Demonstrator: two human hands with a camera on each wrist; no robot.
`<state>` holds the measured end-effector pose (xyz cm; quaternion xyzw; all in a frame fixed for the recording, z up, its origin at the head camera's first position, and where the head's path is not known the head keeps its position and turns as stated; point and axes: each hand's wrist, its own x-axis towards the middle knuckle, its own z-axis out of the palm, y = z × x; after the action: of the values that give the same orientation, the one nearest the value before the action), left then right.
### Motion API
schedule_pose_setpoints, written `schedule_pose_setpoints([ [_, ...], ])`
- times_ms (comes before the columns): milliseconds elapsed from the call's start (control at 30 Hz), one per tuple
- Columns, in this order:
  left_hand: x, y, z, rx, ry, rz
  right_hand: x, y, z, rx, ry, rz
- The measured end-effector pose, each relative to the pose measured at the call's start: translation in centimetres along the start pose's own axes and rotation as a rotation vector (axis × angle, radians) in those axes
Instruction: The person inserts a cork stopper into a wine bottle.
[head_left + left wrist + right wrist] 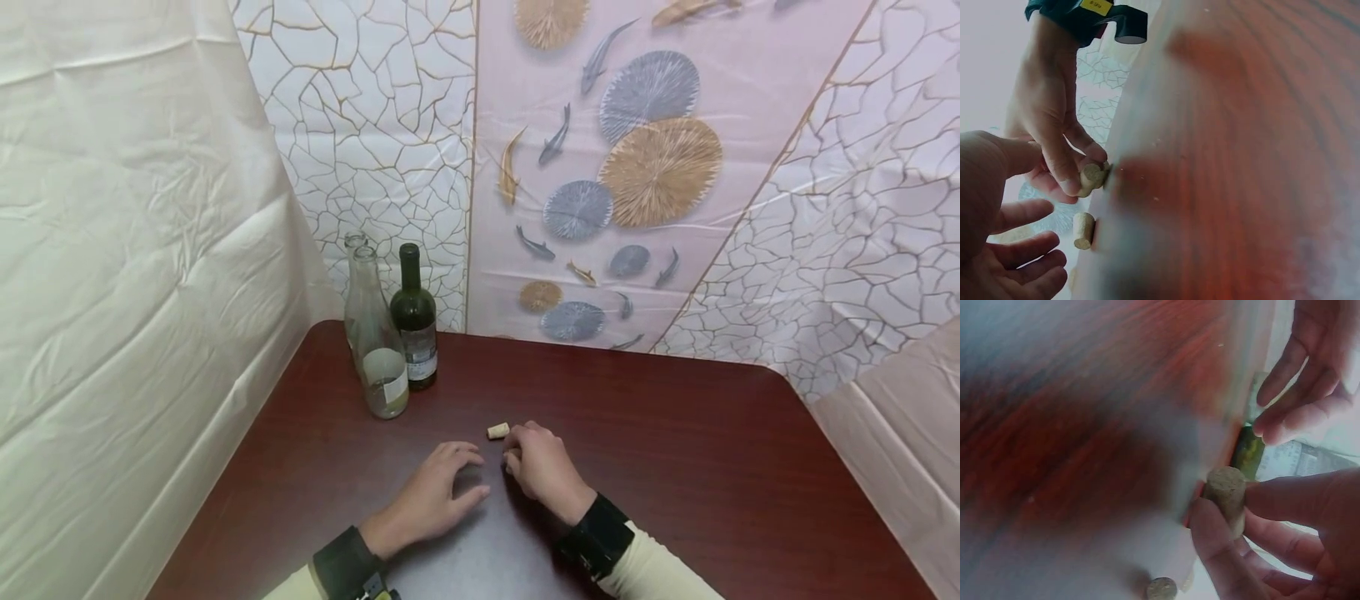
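My right hand [546,465] pinches a wine cork [1227,497] between thumb and fingers, low over the dark red-brown table [675,450]. From the head view that cork is hidden by the hand. A second cork [498,431] lies on its side on the table, just beyond the right fingertips; it also shows as a loose cork [1084,231] in the left wrist view. My left hand [431,500] hovers to the left with thumb and fingers spread apart, holding nothing.
At the back left stand a dark green wine bottle [414,321], a clear bottle with a pale label [382,358], and another clear bottle [350,292] partly behind it. Patterned cloth [375,125] hangs behind the table, and a cream cloth [150,292] on the left.
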<state>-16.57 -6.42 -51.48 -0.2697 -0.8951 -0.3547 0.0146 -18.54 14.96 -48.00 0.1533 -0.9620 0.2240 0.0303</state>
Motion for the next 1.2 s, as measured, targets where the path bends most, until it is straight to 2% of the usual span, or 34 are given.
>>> schedule_pose_setpoints([
  [133, 0.7, 0.0, -0.2, -0.141, 0.028, -0.074, -0.2, -0.7, -0.8, 0.040, 0.067, 0.012],
  [333, 1.6, 0.2, 0.2, -0.619, 0.057, -0.253, -1.1, -2.1, -1.8, 0.190, 0.153, 0.024],
  [400, 1.6, 0.3, 0.6, -0.737, 0.082, -0.286, -1.6, -2.5, -1.7, 0.245, 0.172, 0.020],
  [467, 1.4, 0.5, 1.0, -0.805, 0.100, -0.307, -2.1, -2.8, -1.5, 0.300, 0.187, 0.022],
  [567, 1.0, 0.9, 1.6, -0.845, 0.113, -0.315, -2.8, -3.1, -1.0, 0.379, 0.207, 0.029],
  [700, 0.8, 1.3, 1.7, -0.832, 0.118, -0.318, -3.4, -3.2, -0.6, 0.447, 0.232, 0.030],
  [867, 0.9, 1.9, 1.3, -0.822, 0.098, -0.316, -3.4, -3.1, -0.4, 0.469, 0.262, 0.037],
  [1200, 1.9, 2.3, 1.2, -0.801, 0.110, -0.288, -3.0, -2.9, -0.9, 0.495, 0.278, 0.019],
])
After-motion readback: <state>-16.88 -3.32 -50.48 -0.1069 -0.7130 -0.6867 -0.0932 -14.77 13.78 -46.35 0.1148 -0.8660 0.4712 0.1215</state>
